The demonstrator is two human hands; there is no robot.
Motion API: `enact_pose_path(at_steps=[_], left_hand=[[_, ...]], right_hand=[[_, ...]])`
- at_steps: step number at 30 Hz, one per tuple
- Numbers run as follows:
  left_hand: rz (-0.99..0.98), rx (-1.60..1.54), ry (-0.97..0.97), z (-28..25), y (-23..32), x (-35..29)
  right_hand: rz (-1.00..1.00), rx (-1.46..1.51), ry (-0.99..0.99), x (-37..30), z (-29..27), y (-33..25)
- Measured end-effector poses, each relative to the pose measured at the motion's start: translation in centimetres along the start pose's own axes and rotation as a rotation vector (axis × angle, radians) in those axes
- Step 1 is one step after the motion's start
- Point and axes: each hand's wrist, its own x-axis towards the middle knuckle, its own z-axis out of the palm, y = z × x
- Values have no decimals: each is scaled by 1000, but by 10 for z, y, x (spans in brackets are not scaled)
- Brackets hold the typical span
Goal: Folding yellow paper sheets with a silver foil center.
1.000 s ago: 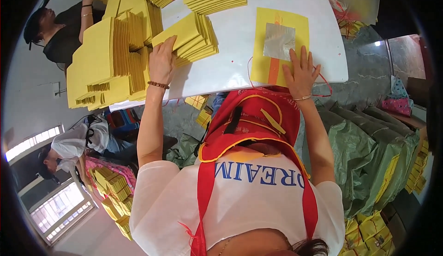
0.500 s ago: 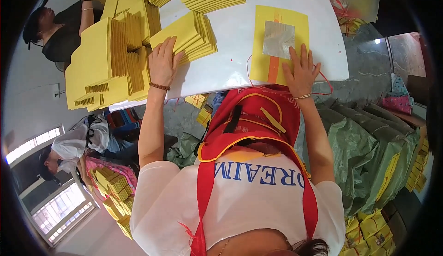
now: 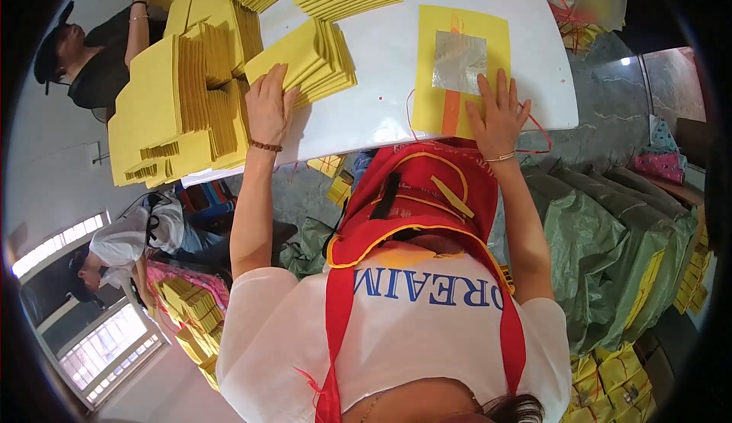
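My left hand lies on the near left edge of a small fanned stack of yellow folded paper, fingers stretched out and thumb apart. My right hand rests flat with spread fingers on the lower right part of a yellow paper sheet. This sheet bears an orange strip down its middle and a silver square, whose right edge my index fingertip touches. Loops of red string stick out from under the sheet on both sides.
Large stacks of yellow paper cover the left of the white table. Green sacks stand at the right, above tied yellow bundles. One co-worker is at the far left, another bends over yellow bundles below.
The whole view has shifted very slightly. Both my hands stay in the same places on the paper. At the upper left, the co-worker's head and hands have moved a little.
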Motion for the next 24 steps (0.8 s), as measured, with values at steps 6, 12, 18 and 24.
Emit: enact_pose_path(at_steps=[6, 12, 18, 24], left_hand=[[-8, 16, -27, -2, 3, 1], [-40, -7, -17, 0, 2, 1], [-31, -39, 17, 1, 4, 2], [53, -36, 130, 2, 6, 4]], right_hand=[[-2, 4, 13, 0, 2, 0], [-2, -3, 22, 0, 1, 0], [10, 9, 11, 1, -1, -2], [9, 12, 9, 0, 1, 0]])
